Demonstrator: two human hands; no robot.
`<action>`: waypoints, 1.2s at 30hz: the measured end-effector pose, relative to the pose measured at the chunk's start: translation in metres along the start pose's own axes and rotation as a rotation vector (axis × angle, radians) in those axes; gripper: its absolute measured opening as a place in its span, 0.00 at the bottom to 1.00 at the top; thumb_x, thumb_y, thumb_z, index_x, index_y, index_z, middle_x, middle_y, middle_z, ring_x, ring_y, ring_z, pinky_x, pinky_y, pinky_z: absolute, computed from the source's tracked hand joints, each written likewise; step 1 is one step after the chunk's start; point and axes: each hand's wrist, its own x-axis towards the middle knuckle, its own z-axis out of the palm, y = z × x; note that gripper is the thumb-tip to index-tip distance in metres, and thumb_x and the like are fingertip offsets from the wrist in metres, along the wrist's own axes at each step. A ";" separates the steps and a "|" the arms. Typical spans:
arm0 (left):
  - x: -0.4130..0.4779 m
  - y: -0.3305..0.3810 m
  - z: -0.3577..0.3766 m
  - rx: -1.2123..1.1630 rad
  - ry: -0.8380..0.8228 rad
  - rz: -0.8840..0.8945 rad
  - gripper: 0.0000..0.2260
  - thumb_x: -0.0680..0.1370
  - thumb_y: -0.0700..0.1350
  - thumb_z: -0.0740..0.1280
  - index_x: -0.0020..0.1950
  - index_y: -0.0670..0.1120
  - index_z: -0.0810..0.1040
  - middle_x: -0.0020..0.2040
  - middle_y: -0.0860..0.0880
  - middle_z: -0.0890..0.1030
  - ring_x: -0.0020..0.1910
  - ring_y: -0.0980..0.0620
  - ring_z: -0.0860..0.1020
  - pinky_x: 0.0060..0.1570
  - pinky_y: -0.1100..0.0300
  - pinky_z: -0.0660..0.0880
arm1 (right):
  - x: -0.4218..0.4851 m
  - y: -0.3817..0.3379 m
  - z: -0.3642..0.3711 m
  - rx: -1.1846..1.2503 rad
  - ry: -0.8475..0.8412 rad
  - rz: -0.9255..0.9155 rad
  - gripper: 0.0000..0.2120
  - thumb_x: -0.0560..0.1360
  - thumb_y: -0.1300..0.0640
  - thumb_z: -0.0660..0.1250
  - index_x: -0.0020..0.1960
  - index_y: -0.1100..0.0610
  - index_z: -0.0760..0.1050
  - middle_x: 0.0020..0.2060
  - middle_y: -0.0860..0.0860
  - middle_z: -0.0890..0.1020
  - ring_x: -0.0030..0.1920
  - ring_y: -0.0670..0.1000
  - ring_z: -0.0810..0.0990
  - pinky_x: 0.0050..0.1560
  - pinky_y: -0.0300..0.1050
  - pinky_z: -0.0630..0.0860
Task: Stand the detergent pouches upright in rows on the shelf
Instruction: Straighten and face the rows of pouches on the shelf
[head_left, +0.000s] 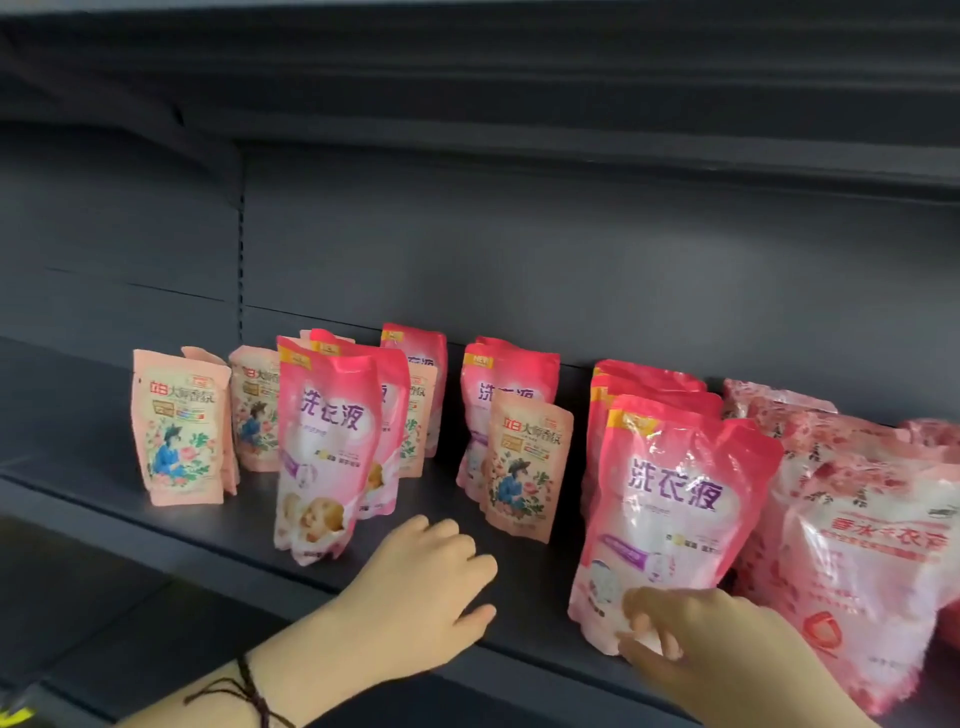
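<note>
One pink pouch, likely soft and liquid-heavy, stands against the right hand, which pinches its base where a mid-body grip seems steadier, the left hand slack-fingered and empty over the shelf.

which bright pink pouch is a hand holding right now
The front bright pink plastic detergent pouch of the rightmost pink row: the right hand pinches its bottom corner. The other bright pink pouches stand untouched.

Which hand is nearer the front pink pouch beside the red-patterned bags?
Right. The right hand grips the front pink pouch at its bottom edge; the left hand rests on the shelf to its left, apart.
</note>
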 end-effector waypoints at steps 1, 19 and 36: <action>-0.003 -0.007 -0.003 -0.004 0.014 0.010 0.18 0.79 0.58 0.53 0.57 0.49 0.74 0.47 0.51 0.76 0.49 0.49 0.71 0.46 0.55 0.63 | 0.004 -0.006 0.001 -0.025 -0.025 0.017 0.16 0.74 0.35 0.55 0.52 0.44 0.69 0.46 0.41 0.79 0.45 0.42 0.79 0.48 0.36 0.75; 0.115 -0.140 -0.133 0.112 0.114 0.387 0.10 0.76 0.56 0.61 0.51 0.53 0.77 0.44 0.54 0.80 0.47 0.50 0.77 0.44 0.56 0.70 | 0.134 -0.099 -0.139 -0.089 -0.137 0.064 0.11 0.75 0.43 0.63 0.50 0.48 0.79 0.46 0.45 0.83 0.45 0.47 0.81 0.50 0.46 0.79; 0.229 -0.162 -0.052 0.038 -0.344 0.435 0.12 0.74 0.58 0.67 0.54 0.55 0.77 0.35 0.64 0.72 0.34 0.64 0.70 0.33 0.64 0.63 | 0.231 -0.037 -0.098 -0.367 -0.435 0.055 0.16 0.74 0.48 0.69 0.54 0.58 0.80 0.36 0.46 0.77 0.43 0.52 0.75 0.51 0.49 0.78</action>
